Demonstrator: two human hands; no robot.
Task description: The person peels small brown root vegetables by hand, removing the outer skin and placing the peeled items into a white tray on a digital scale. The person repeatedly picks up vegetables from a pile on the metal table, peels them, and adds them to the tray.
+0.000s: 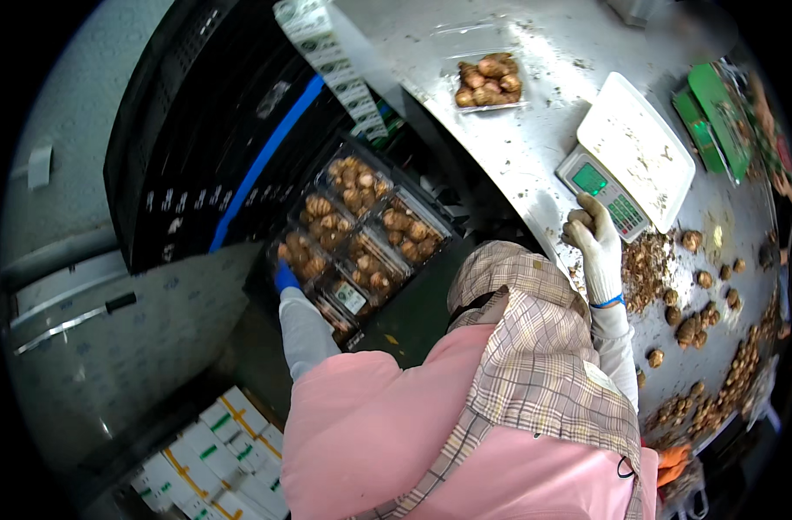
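My left hand (285, 278), in a blue glove, reaches into a black plastic crate (256, 289). It touches the outer end of a clear plastic box of taro corms (300, 255); blur and the box edge hide whether its fingers grip. Several similar boxes fill the crate, one with a printed label (350, 298). My right hand (594, 237), in a whitish knit glove with a blue band at the wrist, hovers by the keypad corner of a digital scale (591, 179). Its fingers are loosely curled and partly apart, with nothing visible in them. The scale's white tray (636, 143) carries dirt crumbs.
An open clear box of taro (490, 81) sits on the metal table (539, 130). Loose corms (692, 331) and peelings (646, 270) lie at right. Stacked black crates (194, 149), a label strip (334, 65) and white cartons (220, 455) stand around. Another person's hand (786, 188) shows near a green scale (711, 123).
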